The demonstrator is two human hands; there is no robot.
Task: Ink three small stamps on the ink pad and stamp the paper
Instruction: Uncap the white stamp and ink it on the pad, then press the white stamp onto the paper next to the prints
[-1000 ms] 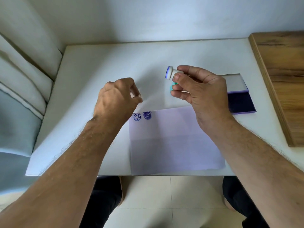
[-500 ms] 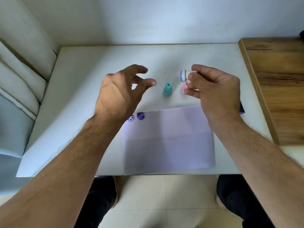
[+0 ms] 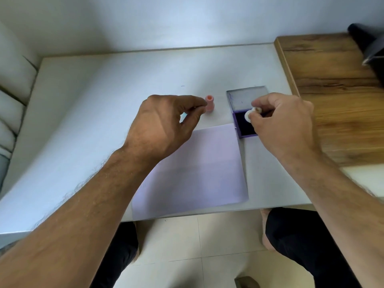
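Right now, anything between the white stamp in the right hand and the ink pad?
Nothing visible. The right hand pinches the white stamp directly over the open ink pad, lid folded back behind it.

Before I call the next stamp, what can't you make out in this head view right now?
- Teal stamp: only a sliver shows under the left hand; grip unclear.
- Stamped marks on the paper: covered by the left hand.
- White stamp face: blurred, the right hand covers it; contact with ink pad unclear.
- Dark object: cut off top right.
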